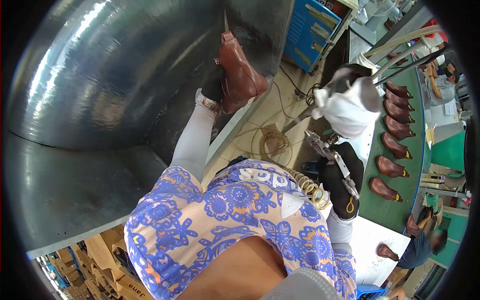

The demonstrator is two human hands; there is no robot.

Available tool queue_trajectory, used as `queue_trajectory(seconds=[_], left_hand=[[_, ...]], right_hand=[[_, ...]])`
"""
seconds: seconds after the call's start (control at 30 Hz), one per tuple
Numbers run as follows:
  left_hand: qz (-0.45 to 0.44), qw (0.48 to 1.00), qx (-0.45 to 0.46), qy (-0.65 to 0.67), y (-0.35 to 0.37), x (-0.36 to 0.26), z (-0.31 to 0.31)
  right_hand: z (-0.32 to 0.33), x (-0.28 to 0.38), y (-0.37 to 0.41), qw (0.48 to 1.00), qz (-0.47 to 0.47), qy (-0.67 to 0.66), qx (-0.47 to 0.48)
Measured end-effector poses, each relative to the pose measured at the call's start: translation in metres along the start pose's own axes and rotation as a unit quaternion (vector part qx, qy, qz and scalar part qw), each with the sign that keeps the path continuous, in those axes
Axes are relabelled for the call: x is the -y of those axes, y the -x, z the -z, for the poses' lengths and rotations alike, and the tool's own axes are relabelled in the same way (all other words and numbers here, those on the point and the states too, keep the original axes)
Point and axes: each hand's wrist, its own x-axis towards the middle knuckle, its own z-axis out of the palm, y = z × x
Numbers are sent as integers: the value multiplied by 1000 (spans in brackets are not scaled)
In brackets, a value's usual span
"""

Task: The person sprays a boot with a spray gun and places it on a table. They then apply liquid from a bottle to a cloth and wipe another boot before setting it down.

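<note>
A brown leather ankle boot (239,70) is held up at the edge of the dark metal booth. My left hand (214,88), in a black glove, grips it from behind, and the boot hides most of the fingers. My right hand (345,172), also black-gloved, is closed round a metal spray gun (327,150) with its nozzle towards the upper left. A coiled air hose (306,184) hangs by the right wrist. Just above the gun is a rounded thing wrapped in white cloth (350,110).
The curved booth wall (100,100) fills the left. A row of brown boots (397,122) lines the green conveyor (372,212) at right. Hoses lie on the floor (250,132). A blue metal cabinet (307,35) stands at the back. Cardboard boxes (105,255) are lower left; other people sit beyond the conveyor.
</note>
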Motion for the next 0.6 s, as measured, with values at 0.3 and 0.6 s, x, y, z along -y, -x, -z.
queue_trajectory(seconds=[0.3,0.6], left_hand=[[47,965,78,245,24,17,-103],[68,960,185,201,66,-11,-175]], right_hand=[[-39,-41,-61,986,11,-76,-147],[-27,-67,-93,962,104,-238,-85]])
